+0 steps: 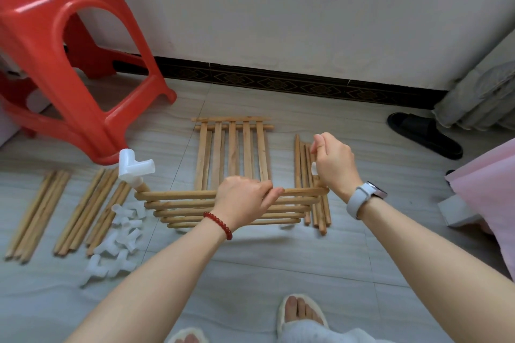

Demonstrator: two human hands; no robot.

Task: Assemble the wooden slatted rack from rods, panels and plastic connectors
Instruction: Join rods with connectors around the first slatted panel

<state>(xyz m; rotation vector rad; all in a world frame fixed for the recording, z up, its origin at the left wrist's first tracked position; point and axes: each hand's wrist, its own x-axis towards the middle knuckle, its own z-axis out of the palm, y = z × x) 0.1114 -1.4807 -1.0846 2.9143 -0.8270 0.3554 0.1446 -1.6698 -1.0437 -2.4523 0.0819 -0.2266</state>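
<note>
standing on edge above the pale tiled floor (pixel 250 273), the held slatted panel (pixel 184 203) showed five round wooden bars stacked one behind another, its top rail gripped near the middle by the left hand (pixel 245 200), fingers curled over the wood. a white plastic connector (pixel 133 167), a three-way socket piece, was fitted on the panel's left upper corner. the right hand (pixel 334 161) hovered at the panel's right end with fingers curled; something small and whitish seemed pinched inside it, but i could not tell what, nor whether it was truly held. a second slatted panel (pixel 231 147) lay flat on the floor behind, made of flat pale slats across two rails. bundles of smooth round rods (pixel 92 211) lay in rows to the left, with more rods (pixel 309 184) partly hidden behind the right wrist. a heap of translucent white connectors (pixel 122 234) lay blurred beside the left rods. a glossy red plastic stool (pixel 69 64) was cut off at the upper left, and a black slipper (pixel 423 133) rested near the wall. the panel's lower edge was blurred.
</note>
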